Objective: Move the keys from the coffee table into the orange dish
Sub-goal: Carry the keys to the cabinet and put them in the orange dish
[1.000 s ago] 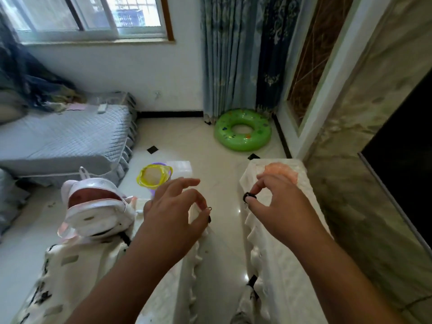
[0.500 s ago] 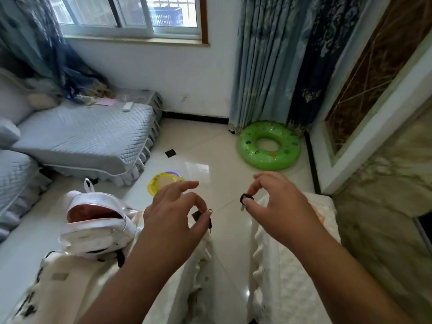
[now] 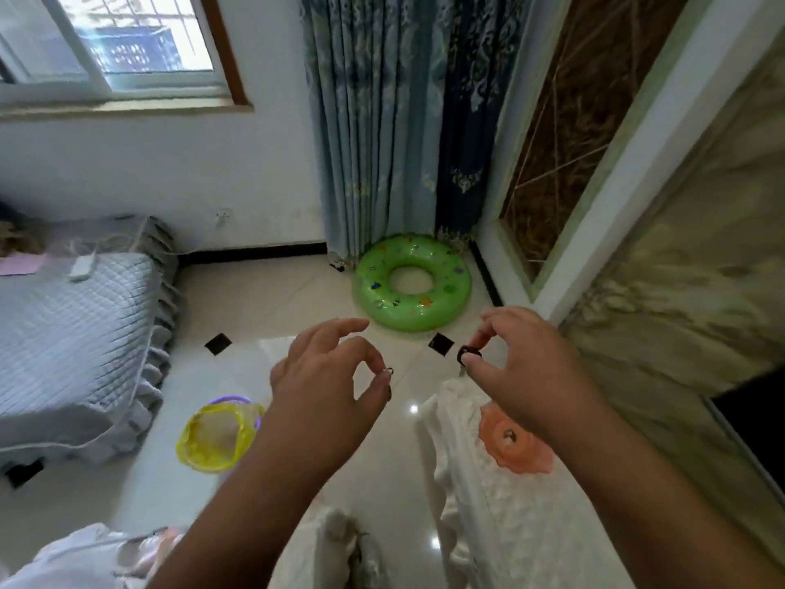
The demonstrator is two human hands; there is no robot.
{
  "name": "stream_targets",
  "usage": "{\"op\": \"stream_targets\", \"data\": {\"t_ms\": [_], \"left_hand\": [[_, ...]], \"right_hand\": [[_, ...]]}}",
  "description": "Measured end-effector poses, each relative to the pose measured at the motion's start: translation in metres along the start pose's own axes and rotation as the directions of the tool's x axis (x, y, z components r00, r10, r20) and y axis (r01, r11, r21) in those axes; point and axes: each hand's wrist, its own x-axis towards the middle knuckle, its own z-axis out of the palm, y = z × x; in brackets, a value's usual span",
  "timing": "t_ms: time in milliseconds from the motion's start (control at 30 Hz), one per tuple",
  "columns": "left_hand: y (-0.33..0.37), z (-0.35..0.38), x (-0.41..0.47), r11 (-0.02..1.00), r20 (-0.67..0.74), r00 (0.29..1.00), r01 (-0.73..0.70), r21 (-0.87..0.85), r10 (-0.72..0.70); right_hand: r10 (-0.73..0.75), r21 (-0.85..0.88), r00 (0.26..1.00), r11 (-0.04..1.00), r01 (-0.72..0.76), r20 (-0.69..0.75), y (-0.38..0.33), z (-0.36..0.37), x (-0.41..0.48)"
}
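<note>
Since half a second earlier, both your hands had gone forward over the far end of the white cloth. The orange dish (image 3: 524, 454), then mostly hidden behind your right wrist, had come into plain sight beneath it. Your grips had not changed.

Your left hand (image 3: 327, 376) pinched a small metal ring (image 3: 388, 371) between thumb tip and forefinger, with the other fingers spread loosely above. Your right hand (image 3: 526, 367) pinched a dark-headed key (image 3: 468, 354) the same way, thumb below and forefinger curled over it; its blade was too small to make out. The two hands were held apart at about the same height, their pinches facing each other across a gap, and both were clear of any surface. Whether anything joined the ring to the key, I could not tell.

The orange dish, petal-edged, lay on the white frilled cloth (image 3: 509, 533) just under your right wrist, on the near side of the key. A small thing sat in its middle, too blurred to name.

Between and beyond your hands was pale glossy floor (image 3: 272, 299) with black diamond tiles. Beyond your right hand a green swim ring (image 3: 374, 286) lay flat at the foot of blue curtains (image 3: 382, 121). Below and left of your left hand stood a yellow mesh basket (image 3: 216, 437) with a purple rim, and farther left a grey quilted sofa (image 3: 72, 333). A window (image 3: 127, 44) was high on the wall beyond your left hand.
</note>
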Motion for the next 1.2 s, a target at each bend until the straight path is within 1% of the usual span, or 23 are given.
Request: {"op": "stream_targets", "data": {"t_ms": [133, 267, 367, 567, 633, 767, 833, 1000, 1067, 1133, 1200], "left_hand": [[-0.007, 0.012, 0.071, 0.997, 0.093, 0.993, -0.07, 0.011, 0.069], [-0.008, 0.03, 0.117, 0.994, 0.188, 0.976, -0.11, -0.008, 0.109], [-0.004, 0.046, 0.153, 0.99, 0.254, 0.957, -0.143, 0.009, 0.136], [0.015, 0.082, 0.209, 0.974, 0.326, 0.922, -0.226, 0.015, 0.208], [0.027, 0.095, 0.232, 0.957, 0.374, 0.892, -0.288, 0.032, 0.256], [0.052, 0.124, 0.28, 0.93, 0.377, 0.866, -0.366, 0.031, 0.328], [0.059, 0.14, 0.295, 0.92, 0.394, 0.85, -0.39, 0.027, 0.349], [0.075, 0.18, 0.327, 0.876, 0.486, 0.759, -0.481, -0.028, 0.432], [0.08, 0.2, 0.343, 0.854, 0.518, 0.714, -0.516, -0.065, 0.471], [0.085, 0.224, 0.358, 0.817, 0.537, 0.649, -0.559, -0.143, 0.539], [0.091, 0.252, 0.37, 0.775, 0.571, 0.567, -0.593, -0.216, 0.593]], "right_hand": [[0.103, 0.035, 0.993, 0.994, -0.101, -0.065, 0.016, 0.004, 0.039], [0.238, 0.051, 0.969, 0.971, -0.235, -0.062, 0.045, 0.013, 0.055], [0.318, 0.076, 0.946, 0.947, -0.314, -0.061, 0.067, 0.017, 0.075], [0.371, 0.151, 0.923, 0.923, -0.354, -0.101, 0.101, 0.018, 0.132], [0.389, 0.189, 0.912, 0.913, -0.362, -0.133, 0.115, 0.013, 0.151], [0.401, 0.242, 0.901, 0.902, -0.357, -0.167, 0.144, 0.005, 0.185], [0.434, 0.257, 0.885, 0.886, -0.386, -0.167, 0.158, 0.004, 0.193], [0.57, 0.285, 0.793, 0.814, -0.507, -0.216, 0.192, 0.004, 0.191], [0.625, 0.287, 0.741, 0.777, -0.56, -0.247, 0.206, 0.009, 0.189], [0.683, 0.295, 0.678, 0.73, -0.617, -0.273, 0.218, 0.018, 0.188], [0.746, 0.319, 0.6, 0.666, -0.674, -0.291, 0.23, 0.03, 0.185]]}}
